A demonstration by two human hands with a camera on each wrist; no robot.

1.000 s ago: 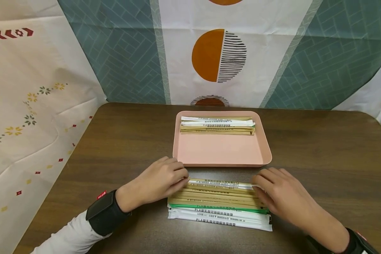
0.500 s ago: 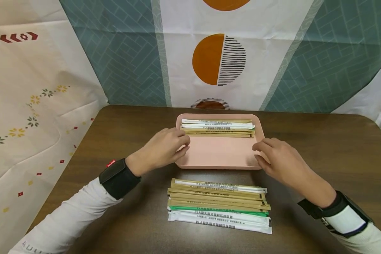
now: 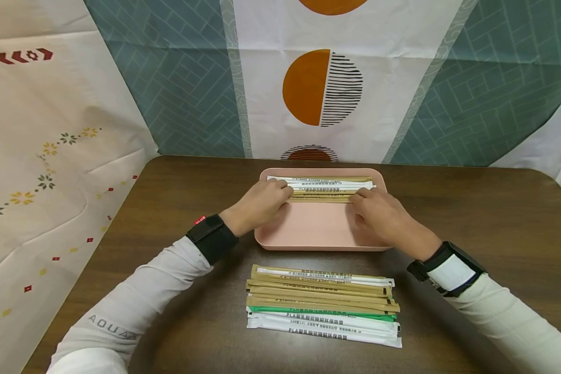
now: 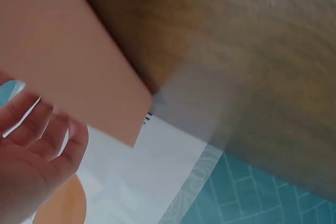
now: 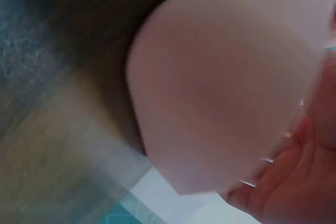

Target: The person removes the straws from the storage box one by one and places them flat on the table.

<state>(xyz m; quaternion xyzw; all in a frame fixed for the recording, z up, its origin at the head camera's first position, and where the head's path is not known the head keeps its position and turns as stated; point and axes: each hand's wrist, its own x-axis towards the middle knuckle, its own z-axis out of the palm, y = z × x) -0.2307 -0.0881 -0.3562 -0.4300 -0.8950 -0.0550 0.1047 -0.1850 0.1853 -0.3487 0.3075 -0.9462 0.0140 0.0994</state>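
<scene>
Left hand point(image 3: 262, 204) and right hand point(image 3: 378, 213) reach inside a shallow, rounded rectangular pink tray point(image 3: 320, 226)

We see slim, flat white and tan packets point(image 3: 327, 186) lying side by side along the tray's far side, a hand at each end of the row. The fingers bend down there, but we cannot tell whether they pinch the packets or only touch them; in both wrist views the tray's wall hides the fingertips. Nearer us, a second row of long tan, white and green packets point(image 3: 324, 297) lies on the brown wood-grain table point(image 3: 472, 223).
</scene>
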